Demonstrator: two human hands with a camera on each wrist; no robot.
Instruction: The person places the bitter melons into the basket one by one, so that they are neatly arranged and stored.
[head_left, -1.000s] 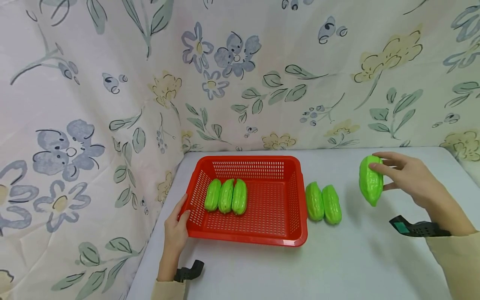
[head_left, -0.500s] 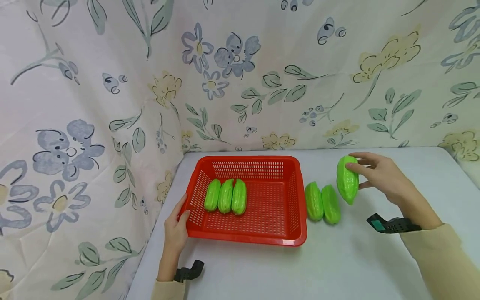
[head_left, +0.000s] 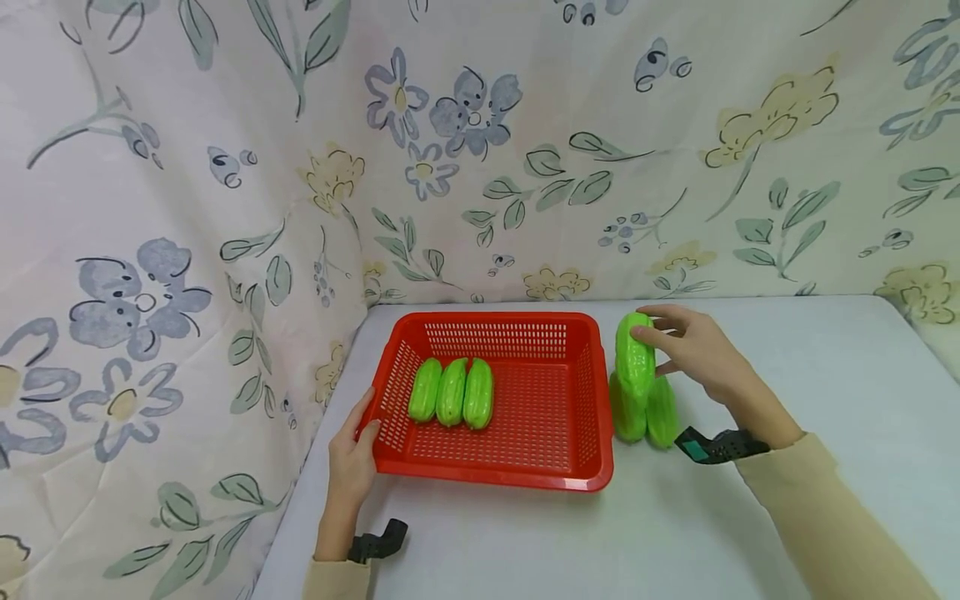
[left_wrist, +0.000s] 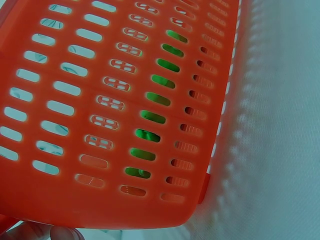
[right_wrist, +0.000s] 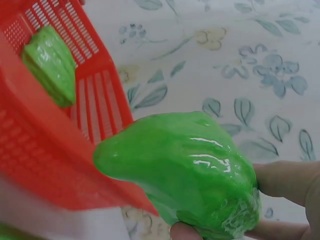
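With thumb and fingers, my right hand point(head_left: 693, 350) grips a shiny green ridged gourd point(head_left: 635, 354), held upright above the table just beyond the basket's right wall. Close up in the right wrist view, the gourd point(right_wrist: 185, 170) shows a narrow blunt tip. Below it two similar gourds point(head_left: 662, 412) lie side by side on the table, one partly hidden. My left hand point(head_left: 352, 458) holds the left edge of a red plastic basket point(head_left: 495, 479). Inside its left half, three gourds point(head_left: 452, 392) lie in a row. Only fingertips of that hand show in the left wrist view.
The basket stands on a white table point(head_left: 495, 550). A floral curtain point(head_left: 525, 167) hangs behind the table and along its left side. Slotted basket walls point(left_wrist: 125, 100) fill most of the left wrist view.
My right hand has carried the gourd leftward, from the table's right side to over the two loose gourds beside the basket. My left hand and the basket have stayed in place.
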